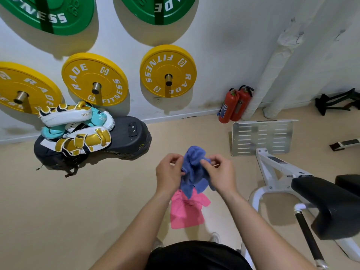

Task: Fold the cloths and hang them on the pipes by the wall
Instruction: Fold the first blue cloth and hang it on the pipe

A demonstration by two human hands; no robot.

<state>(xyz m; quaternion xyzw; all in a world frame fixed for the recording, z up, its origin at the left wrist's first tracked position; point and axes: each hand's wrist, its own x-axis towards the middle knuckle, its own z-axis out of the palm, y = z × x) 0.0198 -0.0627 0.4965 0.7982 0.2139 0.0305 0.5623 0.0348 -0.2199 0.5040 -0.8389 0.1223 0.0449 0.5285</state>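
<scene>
Both hands grip the blue cloth (194, 172), bunched and unfolded between them. The left hand (169, 172) pinches its left edge with curled fingers and the right hand (220, 174) pinches its upper right corner. A pink cloth (185, 211) shows just below the blue cloth, touching it; what holds it is hidden.

Up and left of the blue cloth, white, gold and teal pads (66, 115), one reading "GINGP", are piled on a dark cushion (120, 141). Above the blue cloth, yellow plates (167, 71) on wall pegs read "RADE FITNESS", and green plates (48, 12) higher up show "NESS". Up and right of the blue cloth stand two red fire extinguishers (233, 106) beside white wrapped pipes (272, 71).
</scene>
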